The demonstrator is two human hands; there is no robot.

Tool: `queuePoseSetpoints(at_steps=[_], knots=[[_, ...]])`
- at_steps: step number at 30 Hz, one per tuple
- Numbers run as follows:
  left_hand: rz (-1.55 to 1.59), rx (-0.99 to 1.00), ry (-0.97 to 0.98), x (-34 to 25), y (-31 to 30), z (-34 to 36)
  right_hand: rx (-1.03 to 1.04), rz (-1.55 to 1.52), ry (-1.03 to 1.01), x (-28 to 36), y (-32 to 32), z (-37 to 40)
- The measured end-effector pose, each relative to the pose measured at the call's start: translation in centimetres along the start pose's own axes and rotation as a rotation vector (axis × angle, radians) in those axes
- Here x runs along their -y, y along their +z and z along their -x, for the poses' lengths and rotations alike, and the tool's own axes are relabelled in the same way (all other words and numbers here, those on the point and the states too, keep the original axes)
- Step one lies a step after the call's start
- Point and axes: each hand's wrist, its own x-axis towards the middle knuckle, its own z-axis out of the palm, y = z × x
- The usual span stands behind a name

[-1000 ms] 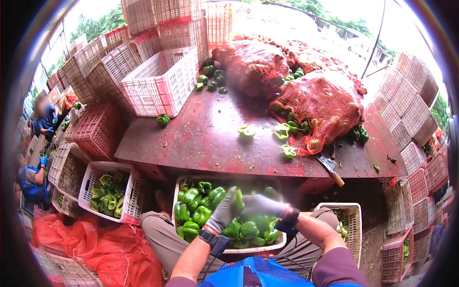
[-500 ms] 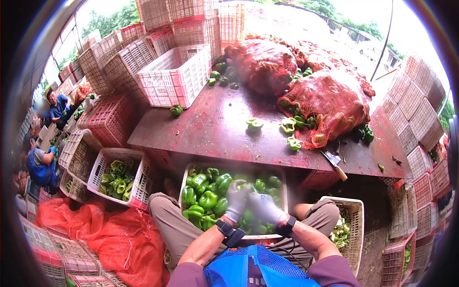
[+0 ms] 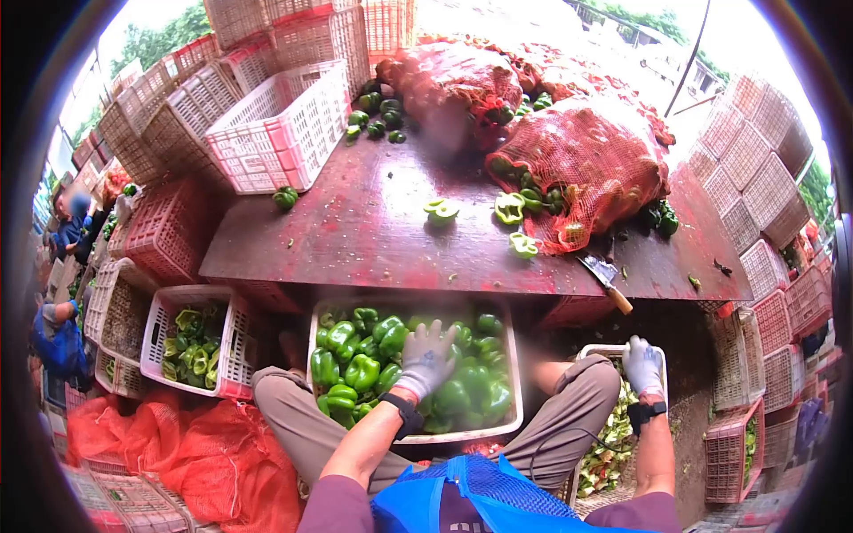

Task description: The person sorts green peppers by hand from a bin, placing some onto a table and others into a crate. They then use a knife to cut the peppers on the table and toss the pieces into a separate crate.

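My left hand, in a grey glove, reaches palm down over the green bell peppers in the crate between my legs. Its fingers are spread and touch the peppers; no pepper shows in its grip. My right hand, also gloved, is over the far right corner of a second crate, beside my knee. That crate holds pale pepper scraps. The right fingers look apart, with nothing visible in them.
On the table lie red mesh sacks of peppers, cut pepper pieces, a knife and a white crate. A crate of cut peppers and red netting are at left. Co-workers sit far left.
My hands were together over the pepper crate. The right has moved right to the scrap crate; the left has stayed over the peppers, its fingers now spread. The view has shifted right.
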Motion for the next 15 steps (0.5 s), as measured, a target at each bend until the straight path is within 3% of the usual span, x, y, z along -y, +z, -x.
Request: queuePoseSetpoints(at_steps=[2, 5, 7, 10, 11, 13, 15], knots=[[-0.053, 0.161, -0.015, 1.0, 2.5, 0.3, 0.287, 0.245, 0.04, -4.3, 4.5, 1.2], [-0.029, 0.165, 0.017, 1.3, 2.7, -0.3, 0.351, 0.043, 0.015, 1.1, -1.1, -1.3], [-0.022, 0.155, 0.024, 1.5, 2.9, -0.5, -0.007, -0.262, -0.326, 6.7, -2.9, -4.6], [0.007, 0.183, 0.037, 1.8, 2.9, -0.8, -0.151, -0.374, -0.655, 18.4, -6.4, -11.6], [0.008, 0.173, 0.042, 1.8, 3.0, -0.8, -0.04, -0.347, -0.682, 22.2, -5.8, -14.6], [0.011, 0.184, 0.039, 1.8, 2.8, -1.0, -0.208, -0.454, -0.733, 28.9, -4.0, -19.4], [-0.01, 0.202, 0.04, 1.9, 2.9, -1.0, -0.23, -0.51, -0.748, 34.9, -2.1, -24.4]])
